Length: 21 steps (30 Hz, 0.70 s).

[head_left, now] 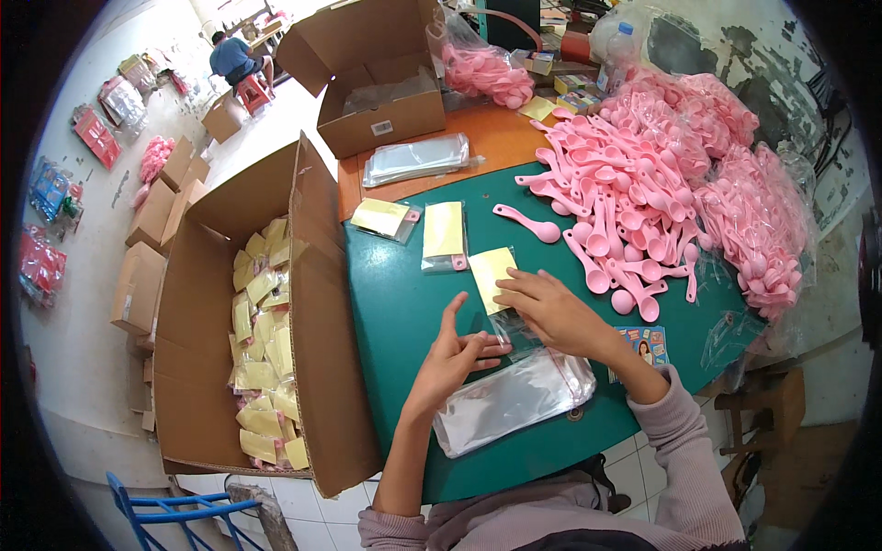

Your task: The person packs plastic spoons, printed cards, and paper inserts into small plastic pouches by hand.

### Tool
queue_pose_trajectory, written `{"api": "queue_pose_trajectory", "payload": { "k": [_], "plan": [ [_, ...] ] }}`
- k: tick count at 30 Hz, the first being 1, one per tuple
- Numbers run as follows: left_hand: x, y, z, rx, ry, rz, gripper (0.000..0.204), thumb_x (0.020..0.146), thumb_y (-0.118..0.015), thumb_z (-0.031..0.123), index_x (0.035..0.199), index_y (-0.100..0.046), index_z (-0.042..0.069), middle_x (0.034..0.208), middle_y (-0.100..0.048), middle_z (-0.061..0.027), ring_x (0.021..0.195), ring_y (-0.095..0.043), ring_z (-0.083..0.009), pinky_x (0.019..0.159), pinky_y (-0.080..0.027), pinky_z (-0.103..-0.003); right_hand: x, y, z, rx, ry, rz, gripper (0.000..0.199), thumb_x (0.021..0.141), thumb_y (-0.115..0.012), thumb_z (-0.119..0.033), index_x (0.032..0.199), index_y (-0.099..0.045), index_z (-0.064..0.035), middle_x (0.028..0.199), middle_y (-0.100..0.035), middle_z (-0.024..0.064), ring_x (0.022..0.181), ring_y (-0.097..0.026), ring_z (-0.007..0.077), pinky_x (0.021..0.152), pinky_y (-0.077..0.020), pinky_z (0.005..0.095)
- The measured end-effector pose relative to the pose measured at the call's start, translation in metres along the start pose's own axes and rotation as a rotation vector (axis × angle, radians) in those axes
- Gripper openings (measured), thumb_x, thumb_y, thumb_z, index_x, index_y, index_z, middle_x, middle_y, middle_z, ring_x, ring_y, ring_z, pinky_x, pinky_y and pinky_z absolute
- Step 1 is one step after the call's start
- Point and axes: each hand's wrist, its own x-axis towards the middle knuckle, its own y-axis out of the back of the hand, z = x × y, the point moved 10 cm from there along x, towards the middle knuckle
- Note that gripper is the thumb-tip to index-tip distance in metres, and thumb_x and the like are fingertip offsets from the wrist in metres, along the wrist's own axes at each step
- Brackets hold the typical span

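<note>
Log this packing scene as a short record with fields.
left hand: left hand touching a clear bag
right hand: right hand on the same bag, beside a yellow card
bag stack: clear bags on the green table
spoons: pink spoons heaped at right
carton: open box of packed yellow packets, at left

Spoon pile (643, 193) right on table (404, 303); carton (220, 367) left (packets (262, 367) in it).

Big open cardboard box (197, 340) left of the green bench (404, 303), full of yellow-card packets (262, 367). Three more yellow packets (444, 234) lie on the bench. Stack of clear bags (514, 397) near the front edge, and another open carton (377, 78) sits behind with a small white label (382, 128).
</note>
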Motion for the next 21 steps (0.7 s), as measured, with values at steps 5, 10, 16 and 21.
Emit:
{"api": "queue_pose_trajectory", "payload": {
  "k": [5,10,16,21],
  "plan": [
    [0.002,-0.008,-0.009,0.121,0.016,-0.04,0.057,0.094,-0.04,0.012,0.14,-0.005,0.01,0.103,-0.059,-0.0249,0.093,-0.062,-0.0274,0.079,-0.051,-0.034,0.006,-0.014,0.015,-0.073,-0.075,0.08,0.034,0.084,-0.046,-0.004,0.118,-0.05,-0.0058,0.133,-0.041,0.0119,0.128,-0.032,0.0296,0.103,-0.0254,0.0508],
    [-0.001,-0.004,-0.006,0.066,-0.01,-0.036,0.056,0.094,-0.038,0.009,0.14,-0.005,0.011,0.104,-0.058,-0.0231,0.094,-0.061,-0.0253,0.081,-0.051,-0.034,0.004,0.013,0.006,0.214,-0.159,0.195,0.029,0.078,-0.059,-0.008,0.107,-0.056,-0.0056,0.11,-0.053,0.0114,0.107,-0.048,0.029,0.093,-0.0363,0.0449],
    [-0.005,-0.002,0.0,-0.032,-0.02,-0.027,0.052,0.095,-0.038,0.011,0.141,-0.013,0.011,0.102,-0.057,-0.0168,0.097,-0.059,-0.0213,0.085,-0.049,-0.033,0.001,0.0,-0.025,0.081,-0.014,0.139,0.019,0.072,-0.066,-0.015,0.088,-0.057,-0.0074,0.088,-0.049,0.008,0.088,-0.046,0.0233,0.077,-0.0352,0.0338],
    [-0.002,0.001,0.0,0.172,-0.07,0.015,0.047,0.096,-0.036,0.014,0.14,-0.019,0.01,0.101,-0.057,-0.0144,0.094,-0.059,-0.0176,0.086,-0.047,-0.031,0.0,-0.006,-0.016,0.211,-0.117,0.091,0.015,0.071,-0.065,-0.012,0.081,-0.054,-0.007,0.084,-0.047,0.0067,0.086,-0.046,0.0232,0.076,-0.0337,0.0342]
  ]
}}
